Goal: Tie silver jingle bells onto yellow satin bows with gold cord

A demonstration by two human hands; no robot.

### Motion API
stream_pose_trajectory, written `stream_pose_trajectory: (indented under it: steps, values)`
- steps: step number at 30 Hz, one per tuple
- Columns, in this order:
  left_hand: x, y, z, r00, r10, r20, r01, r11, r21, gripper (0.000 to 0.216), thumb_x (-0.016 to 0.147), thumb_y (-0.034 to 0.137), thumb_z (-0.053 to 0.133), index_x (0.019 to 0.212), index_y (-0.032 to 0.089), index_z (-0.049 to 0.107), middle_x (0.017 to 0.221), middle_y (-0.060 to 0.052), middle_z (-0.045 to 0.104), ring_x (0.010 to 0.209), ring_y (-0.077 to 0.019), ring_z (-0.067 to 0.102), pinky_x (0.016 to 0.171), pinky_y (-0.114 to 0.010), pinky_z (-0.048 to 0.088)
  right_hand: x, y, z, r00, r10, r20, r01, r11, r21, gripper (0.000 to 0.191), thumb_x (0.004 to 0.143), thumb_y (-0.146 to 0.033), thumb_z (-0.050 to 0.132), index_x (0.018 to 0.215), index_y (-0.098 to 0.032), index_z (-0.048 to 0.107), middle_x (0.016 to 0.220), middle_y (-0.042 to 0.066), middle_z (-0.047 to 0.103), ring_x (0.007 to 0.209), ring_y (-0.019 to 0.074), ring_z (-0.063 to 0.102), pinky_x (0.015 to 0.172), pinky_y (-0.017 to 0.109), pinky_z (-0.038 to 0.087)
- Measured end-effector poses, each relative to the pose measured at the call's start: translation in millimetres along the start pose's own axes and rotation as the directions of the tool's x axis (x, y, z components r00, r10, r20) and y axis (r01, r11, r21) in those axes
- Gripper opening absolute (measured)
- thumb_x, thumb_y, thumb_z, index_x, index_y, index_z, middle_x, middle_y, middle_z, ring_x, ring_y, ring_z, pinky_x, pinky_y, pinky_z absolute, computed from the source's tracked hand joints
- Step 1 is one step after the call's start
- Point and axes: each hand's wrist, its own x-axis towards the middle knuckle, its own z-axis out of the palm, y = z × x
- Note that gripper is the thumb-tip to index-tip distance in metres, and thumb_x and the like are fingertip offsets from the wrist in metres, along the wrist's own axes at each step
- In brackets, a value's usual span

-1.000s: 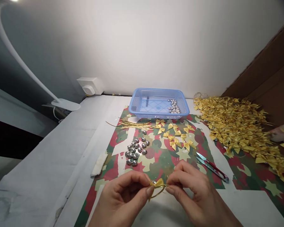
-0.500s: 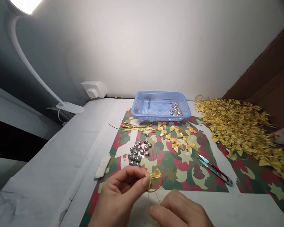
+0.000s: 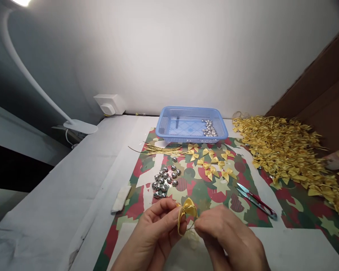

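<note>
A yellow satin ribbon bow (image 3: pixel 190 206) is pinched between the thumb and fingers of my left hand (image 3: pixel 158 229), at the front middle. A gold cord loop (image 3: pixel 181 228) hangs from the bow. My right hand (image 3: pixel 228 233) is closed just right of it, its fingertips pinching the thin cord close to the bow. Beyond my left hand lies a cluster of small silver bells (image 3: pixel 164 180). More yellow bows (image 3: pixel 211 172) are spread behind my hands, and a bundle of gold cords (image 3: pixel 161 149) lies to their left.
A blue plastic basket (image 3: pixel 186 139) with silver beads or bells stands against the wall. Red-handled thread snips (image 3: pixel 257 201) lie at right, near a big pile of bows (image 3: pixel 285 150). A folded white cloth (image 3: pixel 121 198) and a lamp (image 3: pixel 80 127) are at left.
My right hand has moved up and closer to the bow, from below it to its right side. My left hand still pinches the bow, which has turned slightly.
</note>
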Motion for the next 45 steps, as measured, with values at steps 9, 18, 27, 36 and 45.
stream_pose_trajectory:
  steps: [9, 18, 27, 36, 45]
  values:
    - [1.1, -1.2, 2.1, 0.998, -0.033, -0.05, 0.028, 0.996, -0.085, 0.029, 0.049, 0.004, 0.096, 0.069, 0.013, 0.077, 0.068, -0.003, 0.075, 0.057, -0.0132, 0.07, 0.059, -0.023, 0.063, -3.9, 5.4, 8.7, 0.997, 0.035, -0.073, -0.042, 0.995, -0.095, 0.014, 0.093, -0.01, 0.058, 0.092, -0.019, 0.069, 0.067, 0.001, 0.049, 0.056, 0.0113, 0.048, 0.052, 0.02, 0.04]
    - [-1.1, -1.5, 2.6, 0.996, -0.025, -0.086, 0.017, 0.996, -0.084, 0.024, 0.06, -0.002, 0.089, 0.072, 0.014, 0.076, 0.071, -0.002, 0.076, 0.06, -0.0139, 0.072, 0.06, -0.023, 0.064, -5.2, 7.5, 9.9, 0.999, 0.025, -0.043, -0.029, 0.995, -0.097, 0.016, 0.092, -0.007, 0.056, 0.097, -0.018, 0.066, 0.069, 0.001, 0.047, 0.057, 0.0114, 0.045, 0.052, 0.021, 0.038]
    - [-1.4, -2.7, 4.1, 0.999, -0.03, -0.043, 0.027, 0.997, -0.07, 0.021, 0.06, 0.003, 0.091, 0.072, 0.014, 0.077, 0.07, -0.003, 0.076, 0.061, -0.0138, 0.071, 0.06, -0.023, 0.063, -7.4, 5.2, 12.9, 0.996, 0.079, -0.04, -0.083, 0.992, -0.097, 0.016, 0.095, -0.008, 0.051, 0.095, -0.019, 0.064, 0.071, 0.0, 0.046, 0.059, 0.0131, 0.044, 0.054, 0.023, 0.036]
    - [-0.8, -3.7, 0.7, 0.998, -0.066, 0.001, 0.066, 0.997, -0.027, 0.019, 0.062, 0.005, 0.089, 0.071, 0.014, 0.076, 0.069, -0.005, 0.074, 0.06, -0.013, 0.067, 0.06, -0.022, 0.06, -9.9, 7.3, 13.8, 0.994, 0.099, -0.037, -0.1, 0.994, -0.031, 0.017, 0.096, -0.009, 0.051, 0.093, -0.02, 0.064, 0.071, 0.001, 0.046, 0.061, 0.0132, 0.043, 0.055, 0.023, 0.035]
    - [-2.3, 0.4, 3.3, 0.993, -0.113, 0.017, 0.112, 0.993, 0.044, 0.016, 0.065, 0.008, 0.088, 0.071, 0.014, 0.074, 0.07, -0.003, 0.07, 0.06, -0.0105, 0.061, 0.061, -0.02, 0.056, -8.7, 12.6, 7.8, 0.989, 0.147, 0.016, -0.147, 0.989, 0.018, 0.017, 0.098, -0.013, 0.051, 0.088, -0.019, 0.063, 0.072, -0.001, 0.045, 0.062, 0.0116, 0.048, 0.056, 0.022, 0.038]
